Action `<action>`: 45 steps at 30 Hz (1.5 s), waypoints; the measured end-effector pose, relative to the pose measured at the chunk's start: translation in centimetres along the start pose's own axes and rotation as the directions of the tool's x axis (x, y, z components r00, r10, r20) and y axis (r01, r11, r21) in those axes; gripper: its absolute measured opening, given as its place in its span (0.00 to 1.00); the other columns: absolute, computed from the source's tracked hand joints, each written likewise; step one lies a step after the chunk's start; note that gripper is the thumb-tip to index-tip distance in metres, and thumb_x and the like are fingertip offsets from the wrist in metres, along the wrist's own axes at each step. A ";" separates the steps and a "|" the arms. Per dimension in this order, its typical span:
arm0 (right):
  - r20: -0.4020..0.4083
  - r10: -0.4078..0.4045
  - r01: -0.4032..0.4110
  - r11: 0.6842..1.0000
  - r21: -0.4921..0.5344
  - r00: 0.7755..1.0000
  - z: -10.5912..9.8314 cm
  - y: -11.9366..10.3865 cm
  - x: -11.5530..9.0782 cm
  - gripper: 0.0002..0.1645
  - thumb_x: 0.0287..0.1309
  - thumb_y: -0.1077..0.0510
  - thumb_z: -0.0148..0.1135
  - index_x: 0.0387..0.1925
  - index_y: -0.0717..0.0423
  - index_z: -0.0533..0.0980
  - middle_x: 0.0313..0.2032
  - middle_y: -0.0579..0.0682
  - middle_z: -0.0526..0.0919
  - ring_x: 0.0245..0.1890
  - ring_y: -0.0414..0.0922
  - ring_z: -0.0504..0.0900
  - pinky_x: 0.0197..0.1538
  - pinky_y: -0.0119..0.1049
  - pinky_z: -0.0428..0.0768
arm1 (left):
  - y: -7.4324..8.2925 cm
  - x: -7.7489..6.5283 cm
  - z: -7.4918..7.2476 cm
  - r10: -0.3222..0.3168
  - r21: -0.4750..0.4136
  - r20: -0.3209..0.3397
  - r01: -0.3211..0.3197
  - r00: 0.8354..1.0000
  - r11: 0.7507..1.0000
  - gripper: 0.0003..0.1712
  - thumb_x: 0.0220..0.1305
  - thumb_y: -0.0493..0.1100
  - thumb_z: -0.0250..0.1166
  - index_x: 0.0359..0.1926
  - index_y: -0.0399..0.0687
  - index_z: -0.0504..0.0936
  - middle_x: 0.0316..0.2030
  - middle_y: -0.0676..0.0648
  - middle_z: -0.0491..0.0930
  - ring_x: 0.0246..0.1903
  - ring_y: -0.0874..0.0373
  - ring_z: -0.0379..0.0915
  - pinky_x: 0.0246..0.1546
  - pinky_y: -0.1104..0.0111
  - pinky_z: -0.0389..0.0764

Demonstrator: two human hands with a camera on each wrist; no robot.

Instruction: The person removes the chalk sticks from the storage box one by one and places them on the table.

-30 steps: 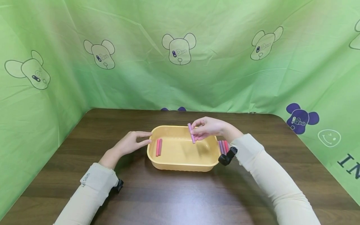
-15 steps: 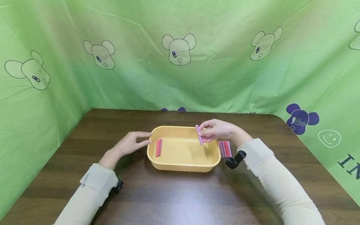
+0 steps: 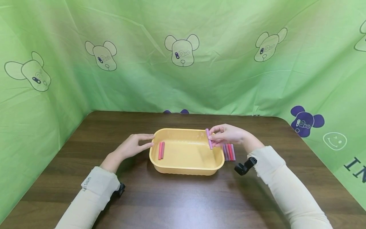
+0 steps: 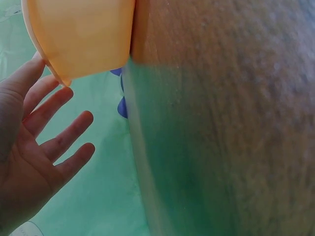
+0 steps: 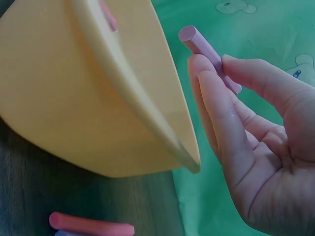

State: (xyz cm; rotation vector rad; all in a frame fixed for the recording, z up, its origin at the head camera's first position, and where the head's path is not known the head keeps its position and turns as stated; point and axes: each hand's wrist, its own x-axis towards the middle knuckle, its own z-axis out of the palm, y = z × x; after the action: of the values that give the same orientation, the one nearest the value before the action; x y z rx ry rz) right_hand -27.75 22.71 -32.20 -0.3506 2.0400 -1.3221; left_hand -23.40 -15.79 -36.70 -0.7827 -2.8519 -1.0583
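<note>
The right hand (image 3: 228, 135) is pinching a slim lilac stick (image 5: 207, 47); the spread left hand (image 3: 131, 145) is touching an oblong yellow tub (image 3: 186, 170) between them.

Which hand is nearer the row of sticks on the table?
Right. The right hand, pinching a purple stick, is raised close to the row, by the right end of the tray; the left hand touches its left end.

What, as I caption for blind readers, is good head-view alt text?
A right hand holds a lilac stick above a yellow tray containing two pinkish sticks; the left hand touches the tray. More sticks lie alongside.
</note>
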 end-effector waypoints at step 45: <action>-0.082 0.006 0.011 0.980 0.198 0.997 -4.7 8.1 -5.2 0.06 0.65 0.60 0.53 0.38 0.46 0.74 0.33 0.41 0.84 0.35 0.35 0.84 0.45 0.29 0.83 | 0.1 -0.5 0.3 0.052 0.074 -0.036 -0.049 0.998 0.996 0.24 0.60 0.51 0.64 0.55 0.46 0.79 0.57 0.48 0.77 0.61 0.51 0.70 0.61 0.55 0.71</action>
State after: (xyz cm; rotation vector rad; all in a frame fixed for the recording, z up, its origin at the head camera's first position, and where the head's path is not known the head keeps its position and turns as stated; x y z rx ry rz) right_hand -25.97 32.57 -36.11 -0.2115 1.9526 -1.5489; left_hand -22.88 -15.77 -36.93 -0.8157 -2.8056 -0.9464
